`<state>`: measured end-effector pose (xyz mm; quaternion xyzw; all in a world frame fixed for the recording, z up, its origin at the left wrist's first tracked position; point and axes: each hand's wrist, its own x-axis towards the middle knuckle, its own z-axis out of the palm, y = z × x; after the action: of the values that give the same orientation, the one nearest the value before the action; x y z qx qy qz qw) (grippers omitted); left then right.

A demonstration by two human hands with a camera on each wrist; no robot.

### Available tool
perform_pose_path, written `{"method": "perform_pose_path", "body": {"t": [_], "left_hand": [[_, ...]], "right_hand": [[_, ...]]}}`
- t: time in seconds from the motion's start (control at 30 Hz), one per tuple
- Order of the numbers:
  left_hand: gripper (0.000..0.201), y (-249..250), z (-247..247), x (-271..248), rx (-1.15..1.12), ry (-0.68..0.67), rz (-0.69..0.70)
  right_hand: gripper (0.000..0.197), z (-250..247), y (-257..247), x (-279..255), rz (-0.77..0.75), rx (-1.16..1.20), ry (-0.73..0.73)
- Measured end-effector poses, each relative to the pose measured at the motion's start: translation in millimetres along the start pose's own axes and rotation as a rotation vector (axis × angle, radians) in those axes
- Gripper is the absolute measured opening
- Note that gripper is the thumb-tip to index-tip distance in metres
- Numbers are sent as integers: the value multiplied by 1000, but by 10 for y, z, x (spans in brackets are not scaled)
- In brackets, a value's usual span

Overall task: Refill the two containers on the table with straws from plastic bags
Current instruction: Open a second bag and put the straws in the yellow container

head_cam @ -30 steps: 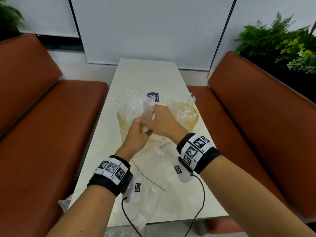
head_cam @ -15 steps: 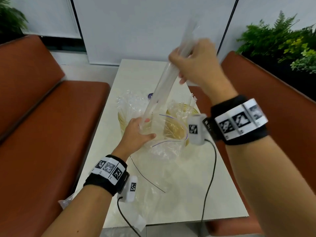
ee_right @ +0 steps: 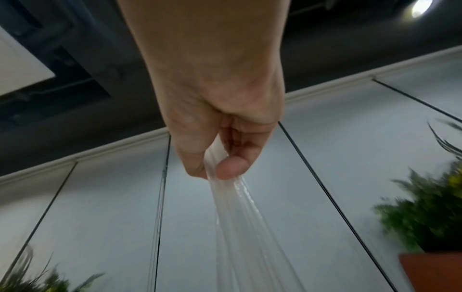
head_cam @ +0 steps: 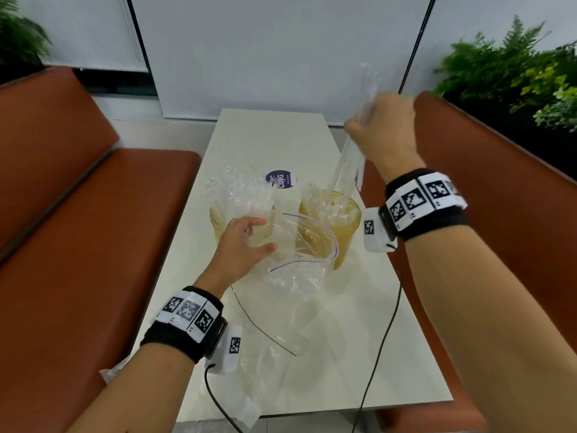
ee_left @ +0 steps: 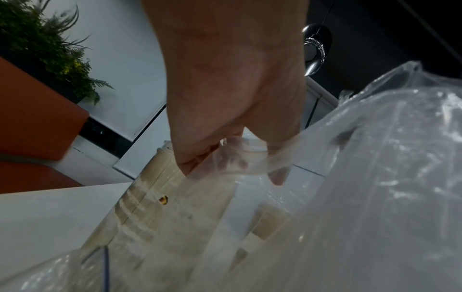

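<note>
1. We see the right hand (head_cam: 385,128) raised above the table's right side, its fingers and thumb clamped round a bundle of clear wrapped straws (head_cam: 349,157); the right wrist view shows the thumb pressing the bundle against the curled fingers (ee_right: 246,150).
2. The bundle slants down and to the left, and its lower ends sit at the mouth of the right container (head_cam: 342,232), a yellowish translucent tub that already holds some straws.
3. The left hand (head_cam: 242,248) is low over the table, fingers pinching the rim of an open clear zip bag (head_cam: 307,245); in the left wrist view the film is gathered between thumb and fingers (ee_left: 237,160).
4. The bag's mouth, edged by a thin blue line, gapes upward in front of both containers, and its crumpled body lies on the white table (head_cam: 274,142).
5. The left container (head_cam: 218,223) stands just behind the left hand, full of wrapped straws that stick up above its rim.
6. A round purple sticker (head_cam: 280,179) lies on the tabletop behind and between the two containers.
7. Another flattened clear bag (head_cam: 274,354) lies on the near end of the table, by the left wrist.
8. Brown upholstered benches (head_cam: 78,245) flank the table, and green plants (head_cam: 515,73) stand behind the right one.
</note>
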<state>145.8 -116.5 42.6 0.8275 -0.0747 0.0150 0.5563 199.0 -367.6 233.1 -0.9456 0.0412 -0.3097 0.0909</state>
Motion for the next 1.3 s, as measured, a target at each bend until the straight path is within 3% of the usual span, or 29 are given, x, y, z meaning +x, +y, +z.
{"method": "perform_pose_path", "body": {"t": [0.13, 0.27, 0.4, 0.5, 0.57, 0.63, 0.73, 0.87, 0.9, 0.97, 1.03, 1.07, 1.2, 1.3], "left_hand": [[52, 0, 7, -4, -8, 9, -3], [52, 15, 23, 1, -5, 18, -6], [50, 42, 35, 18, -10, 20, 3], [46, 75, 17, 23, -30, 17, 4], [43, 101, 3, 16, -44, 7, -5], [41, 132, -10, 5, -47, 4, -10], [42, 173, -45, -25, -37, -10, -8], [50, 234, -109, -86, -27, -68, -9], [54, 246, -129, -99, -28, -93, -15], [63, 270, -157, -125, -8, -140, -27], [71, 295, -168, -140, 2, -165, -35], [73, 306, -167, -143, 0, -168, -38], [76, 351, -128, -150, -20, -176, -50], [76, 376, -74, -173, -45, -185, -47]], "right_hand": [[35, 343, 71, -126, 116, 139, -121], [28, 682, 238, -317, 304, 227, -330], [66, 995, 437, -505, 410, 260, -447], [92, 999, 441, -578, 421, 382, -356], [92, 953, 394, -564, 374, 506, -150], [71, 949, 361, -542, 209, 551, 7], [43, 1021, 346, -565, -44, 309, -113], [46, 1087, 337, -686, -187, -74, -420], [51, 1046, 305, -692, -203, -125, -433], [58, 875, 182, -667, -163, -71, -322], [45, 638, -9, -656, -182, 42, -186], [42, 506, -134, -673, -205, 86, -206], [48, 160, -631, -955, -306, -78, -756], [44, 193, -796, -1259, -344, -251, -920]]}}
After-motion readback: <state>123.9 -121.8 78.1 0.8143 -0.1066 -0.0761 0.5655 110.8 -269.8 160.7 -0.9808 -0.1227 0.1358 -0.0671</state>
